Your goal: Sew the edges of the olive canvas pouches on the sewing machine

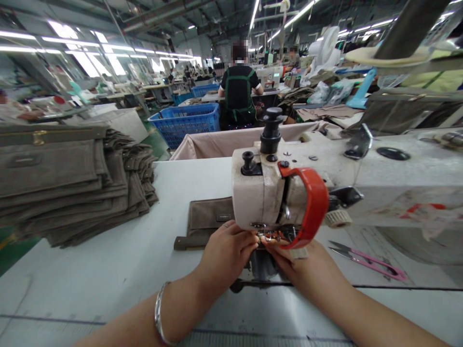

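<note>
A grey-brown fabric piece (204, 215) with a small label patch lies on the table, partly under the head of the sewing machine (253, 193). Along its near edge runs a folded strip. My left hand (227, 250) rests on it, thumb and fingers pinched at its edge close to the needle area. From the other side my right hand (302, 265) reaches in, its fingertips pinched on the same edge and almost touching the left ones. The machine's orange-red guard (313, 202) partly covers the right fingers. The needle point itself is hard to make out.
A tall stack of similar fabric pieces (72, 183) stands at the left. Pink-handled thread snips (376, 262) lie right of my right hand. Beyond the table are a pink cloth-lined bin (217, 143), a blue crate (188, 123) and a seated person (239, 91) facing away.
</note>
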`<action>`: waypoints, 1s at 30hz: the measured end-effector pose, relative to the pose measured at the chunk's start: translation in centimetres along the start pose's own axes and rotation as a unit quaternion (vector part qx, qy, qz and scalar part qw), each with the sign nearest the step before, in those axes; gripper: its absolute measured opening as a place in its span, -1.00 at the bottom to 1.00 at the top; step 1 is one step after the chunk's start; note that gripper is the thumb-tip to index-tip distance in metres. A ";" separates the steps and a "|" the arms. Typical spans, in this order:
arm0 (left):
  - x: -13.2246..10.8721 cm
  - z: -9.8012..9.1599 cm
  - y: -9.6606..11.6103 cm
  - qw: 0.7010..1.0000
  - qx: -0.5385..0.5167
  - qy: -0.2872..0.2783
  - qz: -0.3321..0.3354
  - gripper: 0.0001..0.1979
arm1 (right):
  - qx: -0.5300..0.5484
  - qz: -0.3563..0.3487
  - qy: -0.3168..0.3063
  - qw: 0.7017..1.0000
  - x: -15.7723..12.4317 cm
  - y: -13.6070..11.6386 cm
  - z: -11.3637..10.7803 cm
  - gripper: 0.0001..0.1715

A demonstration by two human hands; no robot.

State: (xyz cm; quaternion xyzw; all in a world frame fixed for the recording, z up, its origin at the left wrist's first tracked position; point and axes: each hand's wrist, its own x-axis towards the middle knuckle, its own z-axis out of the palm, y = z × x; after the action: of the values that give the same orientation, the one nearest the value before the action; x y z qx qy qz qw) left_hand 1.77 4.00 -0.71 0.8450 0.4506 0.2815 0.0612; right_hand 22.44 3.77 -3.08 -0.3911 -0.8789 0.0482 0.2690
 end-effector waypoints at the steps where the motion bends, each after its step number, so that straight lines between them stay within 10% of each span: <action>1: 0.0 0.0 0.0 1.000 -0.002 0.007 0.000 -0.88 | 0.001 0.000 0.000 1.000 0.0 0.0 0.0 -0.70; 30: -0.4 0.1 0.0 0.998 -0.060 -0.014 -0.034 -0.87 | 0.039 0.005 0.042 0.998 0.1 -0.8 -0.1 -0.71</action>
State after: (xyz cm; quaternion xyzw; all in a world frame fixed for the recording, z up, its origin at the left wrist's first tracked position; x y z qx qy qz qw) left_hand 1.65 3.65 -0.96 0.8281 0.4603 0.2936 0.1275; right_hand 21.88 3.26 -2.73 -0.3867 -0.8623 0.0672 0.3200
